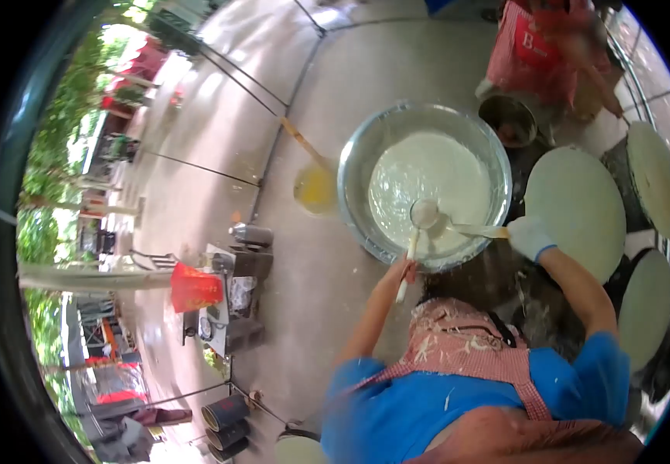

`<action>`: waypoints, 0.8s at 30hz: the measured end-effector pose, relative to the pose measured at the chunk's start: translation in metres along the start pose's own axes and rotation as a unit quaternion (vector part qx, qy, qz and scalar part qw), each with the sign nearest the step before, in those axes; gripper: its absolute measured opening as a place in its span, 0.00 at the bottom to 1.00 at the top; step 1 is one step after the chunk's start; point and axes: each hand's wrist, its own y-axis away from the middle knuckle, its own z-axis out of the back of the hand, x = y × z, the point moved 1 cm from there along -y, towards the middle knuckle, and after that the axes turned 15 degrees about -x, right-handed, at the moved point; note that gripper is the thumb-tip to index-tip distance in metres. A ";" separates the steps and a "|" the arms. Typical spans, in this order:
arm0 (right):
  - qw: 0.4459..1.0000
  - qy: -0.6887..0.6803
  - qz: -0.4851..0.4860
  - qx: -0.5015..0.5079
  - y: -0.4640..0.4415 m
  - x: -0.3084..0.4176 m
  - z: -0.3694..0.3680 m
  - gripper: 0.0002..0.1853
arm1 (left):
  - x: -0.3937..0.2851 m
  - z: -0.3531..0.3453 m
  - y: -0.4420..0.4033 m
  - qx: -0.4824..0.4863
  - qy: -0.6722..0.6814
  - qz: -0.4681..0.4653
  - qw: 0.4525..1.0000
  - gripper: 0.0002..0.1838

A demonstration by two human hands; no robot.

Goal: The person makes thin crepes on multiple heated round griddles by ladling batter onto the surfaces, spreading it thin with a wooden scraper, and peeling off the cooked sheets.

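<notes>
A wide metal basin [502, 174] holds white batter [420, 174]. My left hand [406, 269] is bare and wrapped round the pale handle of a ladle [424, 214], whose round bowl is at the batter's surface. In my right hand [530, 237], which wears a white glove, is the end of a flat spatula [478, 230]; its blade reaches over the basin to the ladle. Just right of that hand lies a large round pale griddle surface [578, 209].
More round griddles [654, 179] [646, 309] stand at the right. A dark pot [508, 121] is beside a person in a red apron [532, 46]. Left of the basin is a container of yellow liquid [315, 189] with a brush. A red bucket [196, 288] stands farther left.
</notes>
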 end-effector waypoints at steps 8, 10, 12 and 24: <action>0.986 -0.039 -0.121 0.109 0.021 0.072 0.009 0.21 | -0.030 -0.001 -0.048 -0.088 -0.245 0.028 0.965 0.03; 0.977 -0.071 -0.179 0.095 0.026 0.076 0.020 0.21 | -0.035 -0.004 -0.043 -0.080 -0.256 0.034 0.963 0.04; 0.964 -0.072 -0.245 0.077 0.046 0.071 0.008 0.21 | -0.045 -0.014 -0.036 -0.060 -0.264 0.030 0.962 0.11; 0.887 -0.183 -0.143 -0.399 0.112 0.091 0.095 0.16 | -0.232 -0.152 0.274 0.096 0.066 0.070 0.991 0.21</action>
